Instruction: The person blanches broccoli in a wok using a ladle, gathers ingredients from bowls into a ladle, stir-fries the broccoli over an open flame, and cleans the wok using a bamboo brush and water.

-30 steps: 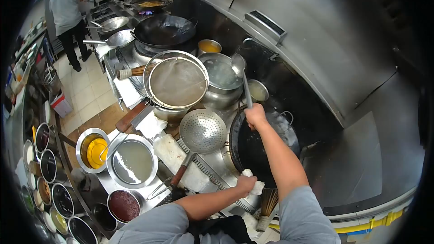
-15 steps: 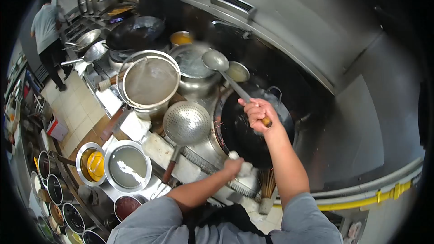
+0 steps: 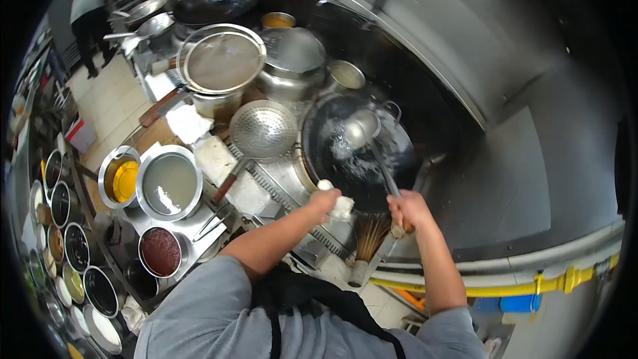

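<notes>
My right hand is closed round the handle of a long ladle. The ladle's bowl is over the far side of a large black wok. Clear liquid, probably water, swirls and splashes inside the wok. My left hand grips a folded white cloth at the near rim of the wok; whether a wok handle is under the cloth is hidden. Left of the wok lies a perforated strainer with a wooden handle. A bamboo wok brush stands between my arms.
Behind the strainer is a pot topped by a round sieve, beside a lidded steel pot. Pots of cloudy liquid, yellow oil and red sauce stand at left. A yellow pipe runs along the front. Another person stands far left.
The ladle has come down from above the rear pots into the wok area, and my right hand has lowered toward me. Splashing liquid now shows in the wok. My view has shifted.
</notes>
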Demonstrator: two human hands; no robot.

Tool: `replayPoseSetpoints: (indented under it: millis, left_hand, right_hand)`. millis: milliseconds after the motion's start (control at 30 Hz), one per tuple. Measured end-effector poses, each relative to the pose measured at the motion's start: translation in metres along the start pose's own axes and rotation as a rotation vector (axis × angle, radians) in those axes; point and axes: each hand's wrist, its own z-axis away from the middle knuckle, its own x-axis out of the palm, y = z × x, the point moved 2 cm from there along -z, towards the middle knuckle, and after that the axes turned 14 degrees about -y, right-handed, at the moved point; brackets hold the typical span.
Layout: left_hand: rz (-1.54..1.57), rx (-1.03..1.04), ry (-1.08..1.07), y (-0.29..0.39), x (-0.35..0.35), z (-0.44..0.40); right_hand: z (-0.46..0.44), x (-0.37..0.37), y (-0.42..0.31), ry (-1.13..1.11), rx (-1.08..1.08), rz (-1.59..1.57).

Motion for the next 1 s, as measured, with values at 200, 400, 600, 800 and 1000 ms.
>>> replayPoseSetpoints:
  millis: [200,400,600,800,1000]
  left_hand:
    - [0.020,-0.040,-0.410,0.026,-0.041,0.077]
    - [-0.741,0.528,0.426,0.092,-0.155,0.194]
    - [-0.107,0.408,0.399,0.072,-0.224,0.200]
    - [0.155,0.406,0.347,0.080,-0.239,0.198]
    - [-0.172,0.501,0.626,0.090,-0.256,0.256]
  right_hand:
    - [-0.045,0.040,-0.077,0.284,-0.296,0.559]
    - [-0.237,0.102,-0.191,0.370,-0.385,0.796]
    - [-0.300,0.154,-0.189,-0.289,0.008,-0.474]
    - [-0.225,0.126,-0.167,-0.719,-0.073,-1.144]
    - [-0.083,0.067,-0.114,-0.794,-0.136,-1.244]
